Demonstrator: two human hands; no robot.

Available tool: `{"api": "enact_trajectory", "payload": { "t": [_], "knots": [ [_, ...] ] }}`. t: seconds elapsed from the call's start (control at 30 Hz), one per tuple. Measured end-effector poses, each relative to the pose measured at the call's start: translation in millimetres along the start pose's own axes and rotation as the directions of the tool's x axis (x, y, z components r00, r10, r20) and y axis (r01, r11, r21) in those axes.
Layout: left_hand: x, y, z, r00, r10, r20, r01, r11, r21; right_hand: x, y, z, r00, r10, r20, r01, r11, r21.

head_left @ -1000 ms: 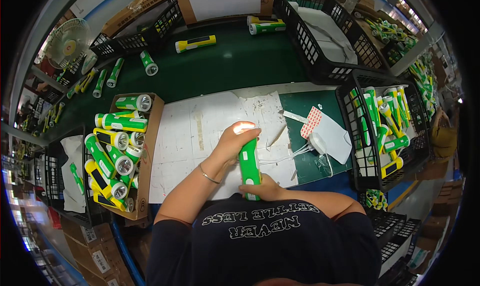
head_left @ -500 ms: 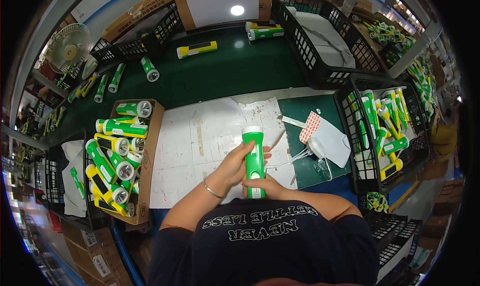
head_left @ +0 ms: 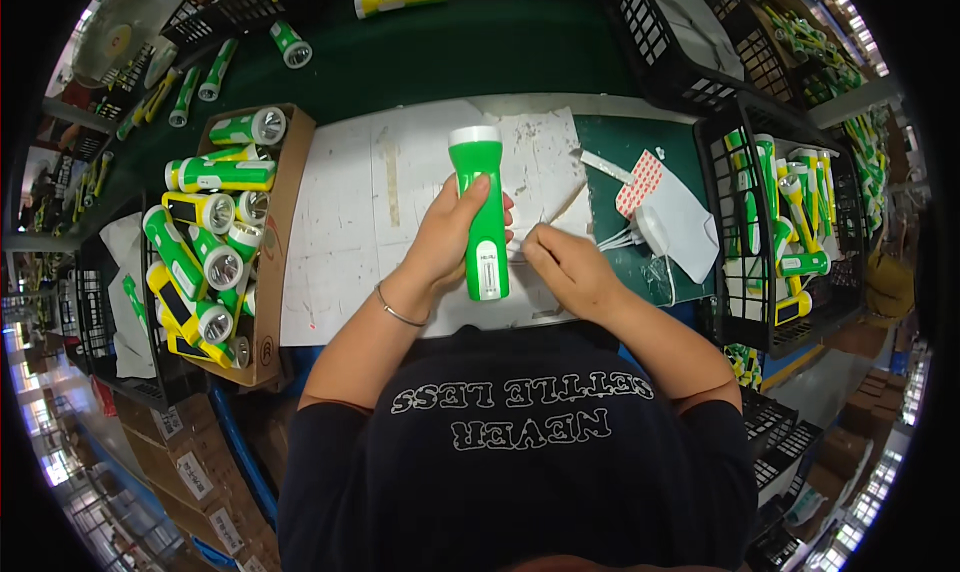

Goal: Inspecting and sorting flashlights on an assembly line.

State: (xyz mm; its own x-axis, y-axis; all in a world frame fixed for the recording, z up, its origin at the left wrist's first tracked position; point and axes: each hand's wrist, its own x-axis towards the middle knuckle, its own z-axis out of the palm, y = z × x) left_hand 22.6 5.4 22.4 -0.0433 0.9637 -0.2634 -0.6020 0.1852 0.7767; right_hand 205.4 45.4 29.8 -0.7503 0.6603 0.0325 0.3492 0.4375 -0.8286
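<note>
A green flashlight (head_left: 484, 212) with a white head stands nearly upright in my left hand (head_left: 446, 234), head pointing away from me. My left thumb lies along its front, with fingertips showing at its right side. A white panel with a switch shows on the lower body. Just right of the flashlight, and apart from it, my right hand (head_left: 572, 272) is closed, fingers curled and pressed together. What it grips, if anything, is hidden. White cables pass close behind that hand, leading to a round white device (head_left: 652, 230).
At left, a cardboard box (head_left: 283, 232) holds several green and yellow flashlights. A black crate (head_left: 740, 272) at right holds more. White paper (head_left: 340, 222) covers the work surface. A sheet with red-patterned stickers (head_left: 642, 184) lies near the device. Loose flashlights (head_left: 292, 47) rest on the green table.
My right hand has let go of the flashlight's lower end and moved right, its fingers closing. My left hand has lifted the flashlight away from my body. The view has tilted down.
</note>
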Motion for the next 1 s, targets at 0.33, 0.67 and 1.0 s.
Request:
{"api": "enact_trajectory", "payload": {
  "t": [0.33, 0.67, 1.0],
  "knots": [
    [-6, -4, -3, 0.994, 0.101, -0.046, -0.092, 0.982, 0.167, 14, -25, 1, 0.881, -0.463, 0.095, 0.444, 0.743, -0.5],
    [6, 2, -20, 0.995, 0.094, -0.041, -0.097, 0.993, -0.062, 16, -22, 17, 0.896, -0.43, -0.115, 0.423, 0.903, -0.077],
    [-9, 9, -9, 0.994, 0.022, -0.109, -0.006, 0.989, 0.146, 44, 2, 2, 0.976, 0.182, -0.122, -0.124, 0.918, 0.377]
  ]
}}
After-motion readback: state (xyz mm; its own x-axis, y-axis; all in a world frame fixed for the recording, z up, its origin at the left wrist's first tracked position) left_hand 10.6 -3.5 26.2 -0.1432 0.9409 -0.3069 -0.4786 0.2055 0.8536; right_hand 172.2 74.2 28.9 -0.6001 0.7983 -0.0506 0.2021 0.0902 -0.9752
